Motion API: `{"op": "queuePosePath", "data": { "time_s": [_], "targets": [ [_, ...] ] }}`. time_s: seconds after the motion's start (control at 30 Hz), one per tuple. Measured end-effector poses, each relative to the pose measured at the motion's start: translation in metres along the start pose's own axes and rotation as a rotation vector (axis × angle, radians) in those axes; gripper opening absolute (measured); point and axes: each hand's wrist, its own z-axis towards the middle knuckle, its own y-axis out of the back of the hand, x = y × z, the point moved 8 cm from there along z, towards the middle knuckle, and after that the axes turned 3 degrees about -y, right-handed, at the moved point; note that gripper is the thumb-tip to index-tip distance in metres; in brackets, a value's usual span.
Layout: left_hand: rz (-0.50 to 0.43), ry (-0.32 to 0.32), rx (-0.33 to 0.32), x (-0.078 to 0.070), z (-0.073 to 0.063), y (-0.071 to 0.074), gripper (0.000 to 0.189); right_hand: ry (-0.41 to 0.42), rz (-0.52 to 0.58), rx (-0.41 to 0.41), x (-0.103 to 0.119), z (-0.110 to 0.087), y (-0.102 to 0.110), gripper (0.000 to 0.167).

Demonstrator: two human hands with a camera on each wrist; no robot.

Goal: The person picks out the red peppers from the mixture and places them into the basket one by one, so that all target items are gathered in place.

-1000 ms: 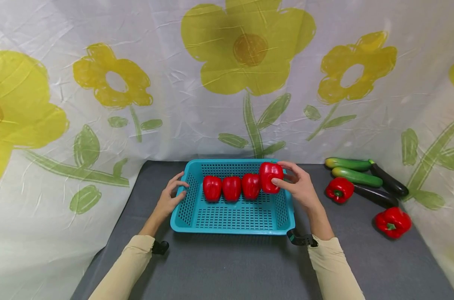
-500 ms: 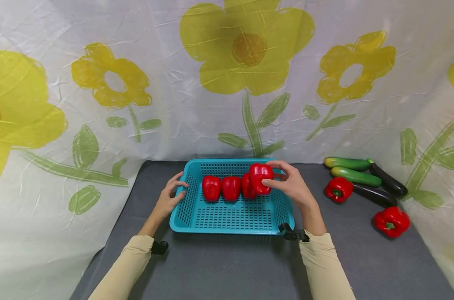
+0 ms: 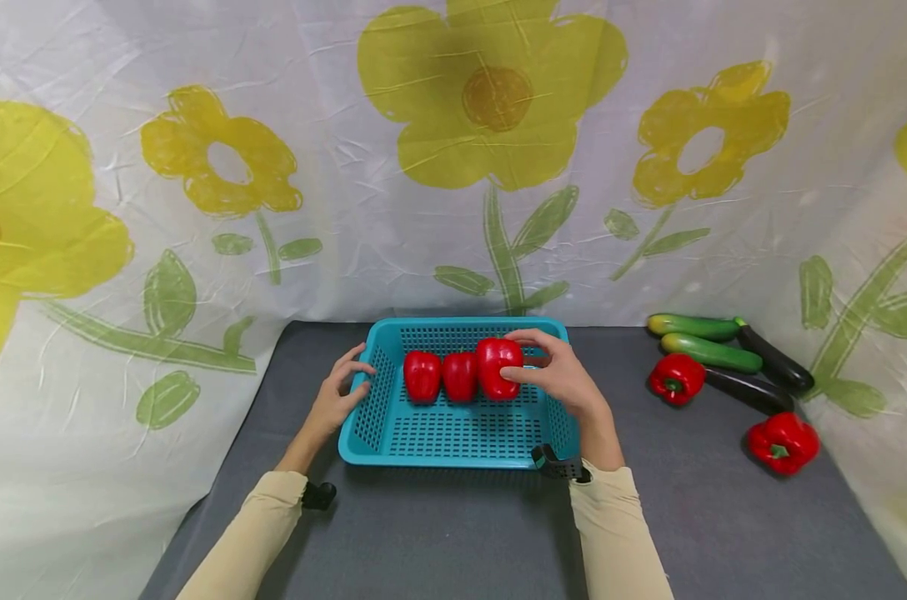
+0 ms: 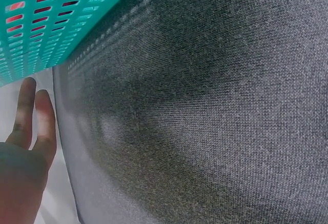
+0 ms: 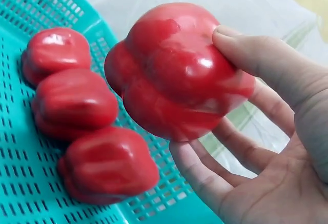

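Observation:
My right hand (image 3: 562, 379) pinches a red bell pepper (image 3: 500, 369) between thumb and fingers, over the blue-green plastic basket (image 3: 453, 460). The right wrist view shows this held pepper (image 5: 174, 75) raised above three other red peppers lying in a row. Seen from the head, the left pepper (image 3: 422, 377) and middle pepper (image 3: 458, 377) of that row show, while the third is hidden behind the held one. At the basket's left rim is my left hand (image 3: 339, 398), fingers spread and fingertips at the edge. Two straight fingers (image 4: 45, 116) appear beside the basket wall in the left wrist view.
On the right of the dark grey tabletop (image 3: 453, 533) lie two more red bell peppers, one near a green zucchini (image 3: 712, 353) and an eggplant (image 3: 749, 392), the other (image 3: 784, 444) further forward. Another zucchini and eggplant lie behind. A flower-printed sheet (image 3: 393, 250) hangs at the back.
My right hand has carried the held pepper leftward over the basket and slightly toward me, from right of the row to over its third pepper. My left hand has stayed at the rim.

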Motion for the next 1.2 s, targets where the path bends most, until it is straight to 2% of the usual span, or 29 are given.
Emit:
{"op": "queuePosePath", "data": {
  "time_s": [0.43, 0.53, 0.7, 0.87, 0.97, 1.17, 1.2],
  "targets": [
    [-0.01, 0.015, -0.001, -0.001, 0.0, 0.0, 0.019, -0.022, 0.003, 0.051, -0.005, 0.01, -0.029, 0.05],
    [-0.018, 0.003, -0.01, 0.007, 0.0, 0.001, 0.019, -0.041, -0.017, 0.044, -0.01, 0.013, -0.033, 0.051],
    [-0.007, -0.017, -0.022, 0.029, -0.002, 0.001, 0.02, -0.092, -0.064, 0.047, -0.017, 0.018, -0.041, 0.05],
    [0.0, -0.004, -0.026, 0.036, -0.002, 0.001, 0.02, -0.105, -0.138, 0.055, -0.017, 0.023, -0.051, 0.047],
    [0.007, -0.002, -0.029, 0.031, -0.002, 0.001, 0.019, -0.114, -0.166, 0.07, -0.019, 0.026, -0.06, 0.048],
    [0.01, 0.005, -0.017, 0.003, -0.001, 0.0, 0.017, -0.13, -0.167, 0.098, -0.028, 0.031, -0.076, 0.051],
    [0.021, -0.001, -0.012, 0.002, -0.001, 0.0, 0.017, -0.129, -0.168, 0.102, -0.029, 0.032, -0.079, 0.052]
  ]
}}
